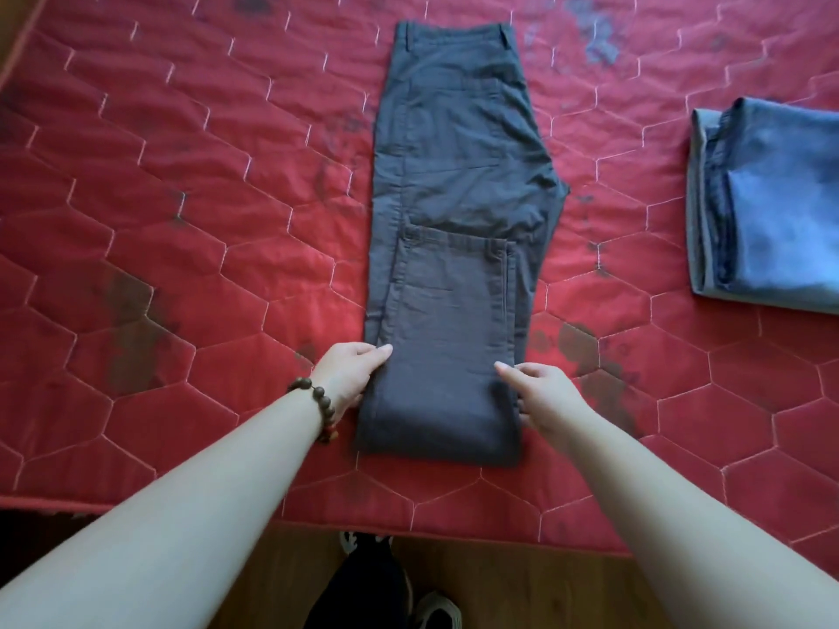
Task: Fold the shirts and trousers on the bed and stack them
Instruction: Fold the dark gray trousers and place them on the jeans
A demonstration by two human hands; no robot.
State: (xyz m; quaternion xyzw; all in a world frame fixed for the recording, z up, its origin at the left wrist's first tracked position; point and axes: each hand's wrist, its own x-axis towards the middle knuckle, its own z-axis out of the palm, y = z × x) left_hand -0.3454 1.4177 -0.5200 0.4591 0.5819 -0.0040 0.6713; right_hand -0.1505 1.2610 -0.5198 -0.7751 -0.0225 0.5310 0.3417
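1. Fingers of the left hand (pixel 352 370) are lying fairly straight and close together, thumb on top, pressing the near left edge of the grey trousers (pixel 454 220); whether they are tucking under the cloth cannot be told.
2. Fingers of the right hand (pixel 540 392) are reaching loosely apart along the trousers' near right edge, forefinger touching the top layer, the lower fingers seeming to be slipping under the fold.
3. A beaded bracelet (pixel 318 406) is sitting on the left wrist, just left of the trousers.
4. The trousers are lying lengthwise on the red quilted bed (pixel 181 197), legs doubled together, hem end folded back over the thighs, waistband far from the person.
5. The cloth is looking soft, light and limp, likely sagging if lifted by one corner; taking both sides of the near fold at once should be keeping layers aligned.
6. Folded blue jeans (pixel 772 206) are resting well right of the trousers.
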